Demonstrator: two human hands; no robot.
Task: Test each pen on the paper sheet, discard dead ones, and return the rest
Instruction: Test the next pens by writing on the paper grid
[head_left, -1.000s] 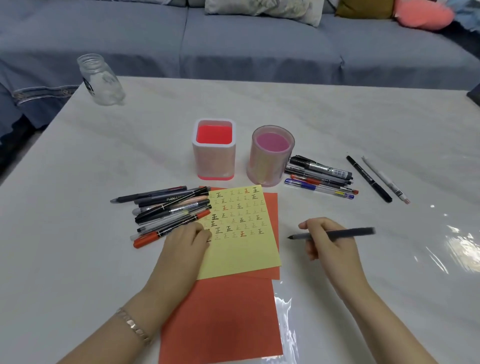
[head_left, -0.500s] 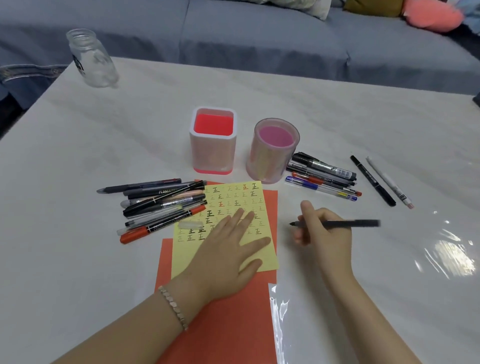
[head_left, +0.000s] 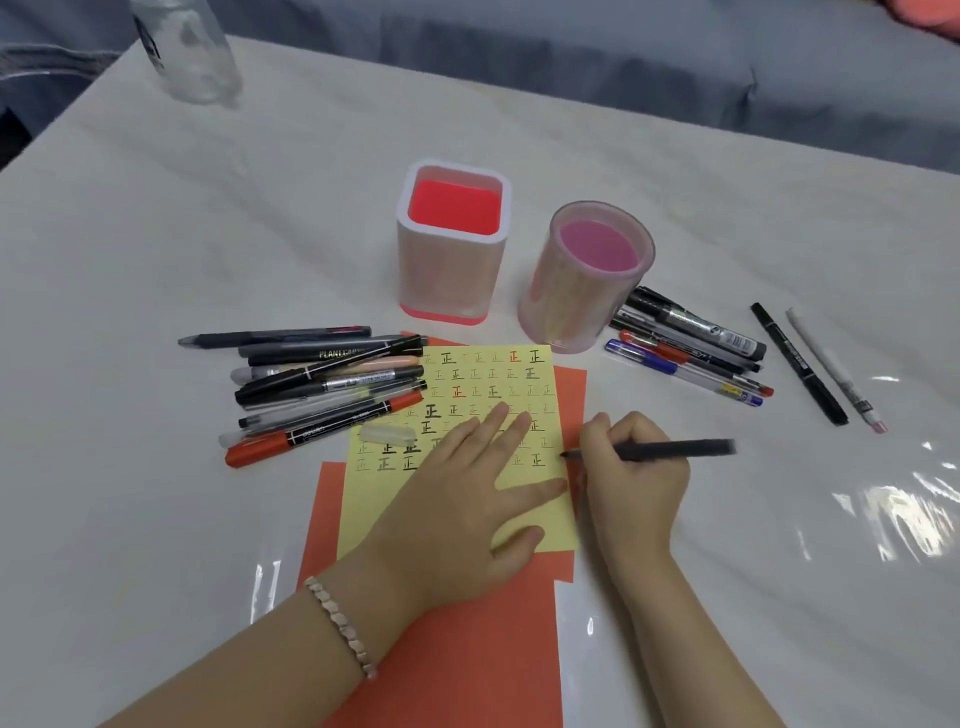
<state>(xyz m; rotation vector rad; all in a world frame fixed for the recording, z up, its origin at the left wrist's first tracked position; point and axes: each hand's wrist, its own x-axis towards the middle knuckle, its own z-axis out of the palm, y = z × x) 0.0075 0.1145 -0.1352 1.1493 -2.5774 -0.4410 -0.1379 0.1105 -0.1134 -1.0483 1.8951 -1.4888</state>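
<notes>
Dozens of test marks fill the yellow sheet (head_left: 363, 519), so I judge testing well along. The square holder (head_left: 449, 270) and round holder (head_left: 582, 296) at its twelve o'clock stand empty, so nothing is returned. The left hand (head_left: 457, 499) presses flat on the sheet, fingers spread. The right hand (head_left: 634, 483) pinches a slim dark pen (head_left: 675, 448), tip at the sheet's three-o'clock edge. Pens lie in a left pile (head_left: 322, 384) at ten and a right pile (head_left: 685, 348) at two.
</notes>
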